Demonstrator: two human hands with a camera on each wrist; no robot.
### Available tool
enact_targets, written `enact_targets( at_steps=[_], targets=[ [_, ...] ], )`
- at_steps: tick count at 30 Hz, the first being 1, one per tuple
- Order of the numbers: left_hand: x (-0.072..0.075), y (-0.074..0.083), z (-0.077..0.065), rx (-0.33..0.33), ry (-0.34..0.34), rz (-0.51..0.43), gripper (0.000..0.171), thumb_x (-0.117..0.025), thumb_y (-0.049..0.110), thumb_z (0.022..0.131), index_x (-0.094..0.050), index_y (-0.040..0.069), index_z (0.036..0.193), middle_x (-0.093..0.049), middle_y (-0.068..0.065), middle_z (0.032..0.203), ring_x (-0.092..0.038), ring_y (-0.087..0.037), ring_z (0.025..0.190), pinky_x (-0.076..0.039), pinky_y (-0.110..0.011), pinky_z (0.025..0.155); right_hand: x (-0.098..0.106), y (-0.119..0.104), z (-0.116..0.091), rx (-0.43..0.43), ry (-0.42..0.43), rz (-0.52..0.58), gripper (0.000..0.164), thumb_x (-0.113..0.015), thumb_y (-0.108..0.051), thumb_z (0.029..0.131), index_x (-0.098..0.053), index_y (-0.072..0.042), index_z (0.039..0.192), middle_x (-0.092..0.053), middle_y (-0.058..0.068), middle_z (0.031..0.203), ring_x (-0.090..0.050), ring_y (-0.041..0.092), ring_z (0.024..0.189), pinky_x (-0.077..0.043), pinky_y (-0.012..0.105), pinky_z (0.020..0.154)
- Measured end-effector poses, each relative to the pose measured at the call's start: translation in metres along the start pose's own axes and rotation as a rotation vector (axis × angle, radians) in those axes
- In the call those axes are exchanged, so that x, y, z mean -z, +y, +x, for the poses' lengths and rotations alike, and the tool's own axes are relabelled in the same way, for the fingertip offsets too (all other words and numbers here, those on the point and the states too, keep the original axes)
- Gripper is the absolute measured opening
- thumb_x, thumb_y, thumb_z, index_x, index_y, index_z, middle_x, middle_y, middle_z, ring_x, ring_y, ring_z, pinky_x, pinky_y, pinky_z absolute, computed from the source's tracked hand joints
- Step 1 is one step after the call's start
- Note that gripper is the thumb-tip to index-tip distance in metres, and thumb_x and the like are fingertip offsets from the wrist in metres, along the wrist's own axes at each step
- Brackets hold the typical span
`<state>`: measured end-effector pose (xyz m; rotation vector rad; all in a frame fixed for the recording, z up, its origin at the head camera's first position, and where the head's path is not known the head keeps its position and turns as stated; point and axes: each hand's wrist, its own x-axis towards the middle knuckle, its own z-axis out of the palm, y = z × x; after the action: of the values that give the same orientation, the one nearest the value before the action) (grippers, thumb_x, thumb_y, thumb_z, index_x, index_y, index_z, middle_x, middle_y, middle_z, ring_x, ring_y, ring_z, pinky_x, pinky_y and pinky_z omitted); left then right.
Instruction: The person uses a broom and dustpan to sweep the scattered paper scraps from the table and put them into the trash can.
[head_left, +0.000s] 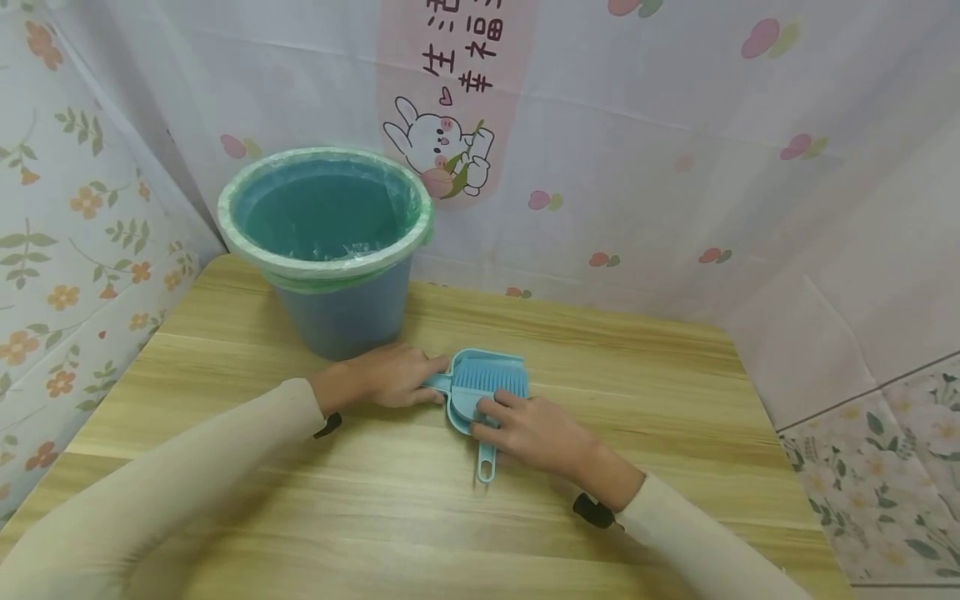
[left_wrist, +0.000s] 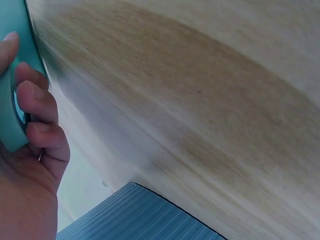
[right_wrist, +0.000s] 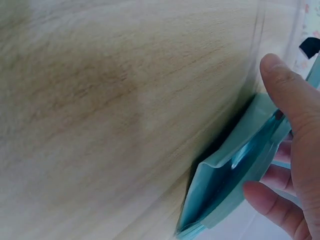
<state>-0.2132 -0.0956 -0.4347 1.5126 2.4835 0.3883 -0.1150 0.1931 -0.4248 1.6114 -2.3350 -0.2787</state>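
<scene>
A light-blue dustpan (head_left: 459,423) lies on the table with a matching hand brush (head_left: 487,377) on top of it, bristles pointing right. The brush's looped handle (head_left: 486,465) sticks out toward the person. My left hand (head_left: 397,375) grips the dustpan's handle (left_wrist: 9,117), fingers curled round it in the left wrist view. My right hand (head_left: 536,429) reaches over the brush from the right, its fingertips at the brush head. In the right wrist view, thumb and fingers are spread apart beside the dustpan (right_wrist: 250,132).
A blue bin (head_left: 348,308) with a clear liner folded over its rim stands at the table's back left, close to the left hand. The wood-patterned table (head_left: 420,533) meets a printed curtain (head_left: 637,167) at the back. Floral cloth hangs on the left.
</scene>
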Motion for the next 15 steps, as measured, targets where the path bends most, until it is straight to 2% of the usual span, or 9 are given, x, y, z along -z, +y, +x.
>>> enact_targets(
  at_steps=[9,12,15],
  targets=[
    [0.0005,-0.001,-0.0025,0.003,0.019,-0.025,0.032,-0.072,0.037,0.108,-0.061,0.008,0.116,-0.05,0.007,0.074,-0.049,-0.009,0.065,-0.045,-0.03,0.06,-0.0016,-0.0012,0.0,-0.004,0.038,-0.011,0.048,-0.086,-0.055,0.092,-0.07,-0.02,0.12,-0.065,0.002,0.12,-0.064,0.017,0.098,-0.057,0.021,0.066],
    [-0.0006,-0.0026,-0.0034,-0.002,0.032,-0.035,0.039,-0.074,0.042,0.106,-0.063,0.007,0.117,-0.052,0.006,0.075,-0.049,-0.008,0.065,-0.045,-0.03,0.06,-0.0018,-0.0019,-0.0005,-0.011,0.036,-0.006,0.048,-0.086,-0.054,0.092,-0.07,-0.02,0.121,-0.066,0.002,0.121,-0.064,0.018,0.099,-0.056,0.021,0.065],
    [-0.0013,-0.0027,-0.0059,-0.001,0.049,-0.045,0.049,-0.077,0.049,0.102,-0.064,0.006,0.122,-0.06,0.004,0.086,-0.053,-0.01,0.072,-0.049,-0.031,0.065,-0.0007,-0.0036,-0.0015,-0.032,0.015,0.042,0.048,-0.085,-0.054,0.093,-0.071,-0.023,0.126,-0.066,0.002,0.124,-0.064,0.018,0.1,-0.056,0.023,0.065]
  ],
)
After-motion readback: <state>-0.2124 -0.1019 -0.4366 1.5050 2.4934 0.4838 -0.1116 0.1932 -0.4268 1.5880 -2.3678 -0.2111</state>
